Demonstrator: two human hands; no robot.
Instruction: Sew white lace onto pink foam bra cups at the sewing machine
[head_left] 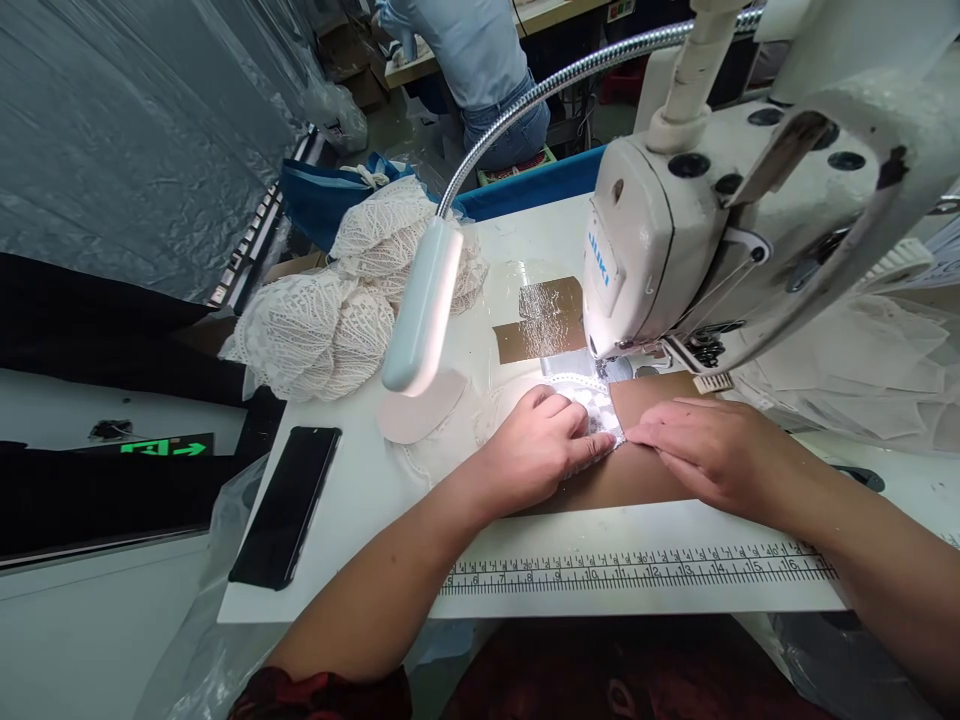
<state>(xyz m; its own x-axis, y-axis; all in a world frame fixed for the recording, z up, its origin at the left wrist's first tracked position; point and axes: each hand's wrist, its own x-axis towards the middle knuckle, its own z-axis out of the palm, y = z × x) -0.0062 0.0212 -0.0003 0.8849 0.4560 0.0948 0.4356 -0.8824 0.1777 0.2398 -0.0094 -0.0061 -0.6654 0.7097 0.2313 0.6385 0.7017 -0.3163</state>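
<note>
A sewing workshop: a sewing machine stands beyond the right hand, piled lace beyond the left hand, a co-worker farther ahead.

I'm getting white cloth with pale grey checks on my feed, cream openwork lace, a black phone, and blue letters on a white sewing machine.

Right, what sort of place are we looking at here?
Probably a garment sewing workshop: there's a JUKI-marked sewing machine, heaps of pale lacy pieces to its left, and another person seated further back.
</note>
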